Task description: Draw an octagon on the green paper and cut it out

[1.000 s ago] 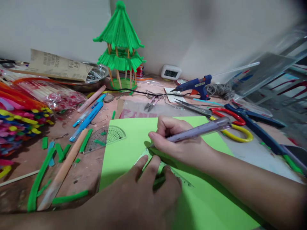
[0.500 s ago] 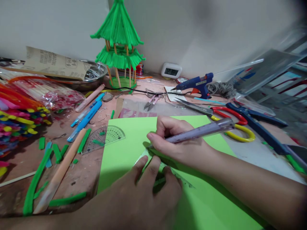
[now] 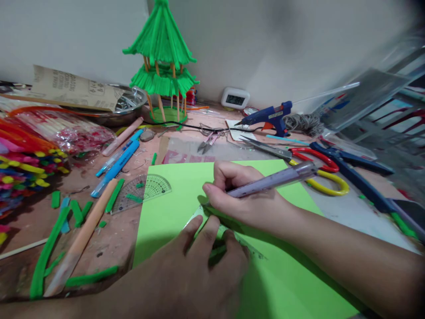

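Since the earlier frame: view drifted slightly; both hands, pen and ruler hold their places on the sheet.

Key relation: ruler lies on the sheet, toward the wearer from the right hand's grip, mostly beneath the left hand. Its marked edge slants away rightward and toward the wearer. Pen points left and down, butt raised to the right, tip at the ruler's far corner. Tip is in shadow; contact with the edge cannot be told. Left hand nearer the ruler.

Grip: right hand pinches the pen; left hand presses down, fingertips spread.

Count: one sheet, one ruler, one pen in hand, one protractor overlapping the sheet's left edge, two blue pens, one glue gun, one pair of scissors, one clock, one green pagoda.
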Demonstrator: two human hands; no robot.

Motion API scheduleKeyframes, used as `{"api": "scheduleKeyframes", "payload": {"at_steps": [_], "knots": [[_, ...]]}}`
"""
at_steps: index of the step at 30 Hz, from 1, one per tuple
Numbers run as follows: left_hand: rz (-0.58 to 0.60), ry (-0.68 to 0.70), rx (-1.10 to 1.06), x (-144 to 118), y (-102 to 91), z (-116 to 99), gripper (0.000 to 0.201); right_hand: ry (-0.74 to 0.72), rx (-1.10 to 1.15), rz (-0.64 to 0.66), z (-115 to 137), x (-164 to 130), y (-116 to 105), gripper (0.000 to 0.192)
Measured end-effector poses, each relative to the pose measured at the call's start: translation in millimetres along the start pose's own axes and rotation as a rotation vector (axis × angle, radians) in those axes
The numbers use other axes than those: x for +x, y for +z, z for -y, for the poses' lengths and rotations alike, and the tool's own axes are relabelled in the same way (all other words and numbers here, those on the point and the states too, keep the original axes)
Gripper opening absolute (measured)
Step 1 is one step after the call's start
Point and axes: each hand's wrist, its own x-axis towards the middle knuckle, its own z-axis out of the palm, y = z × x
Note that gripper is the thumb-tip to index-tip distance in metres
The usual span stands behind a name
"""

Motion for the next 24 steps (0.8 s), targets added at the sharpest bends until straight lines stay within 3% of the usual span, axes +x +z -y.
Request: {"api": "scheduleKeyframes", "payload": {"at_steps": [16, 24], "knots": [[0.010, -0.026, -0.037, -3.9, 0.6, -0.8, 0.041, -0.033, 0.026, -0.018, 0.0, 0.2, -0.3, 0.031], [0.014, -0.014, -0.015, 3.1, 2.1, -0.9, 0.035, -0.052, 0.053, -0.001, -0.4, 0.6, 1.2, 0.031]]}}
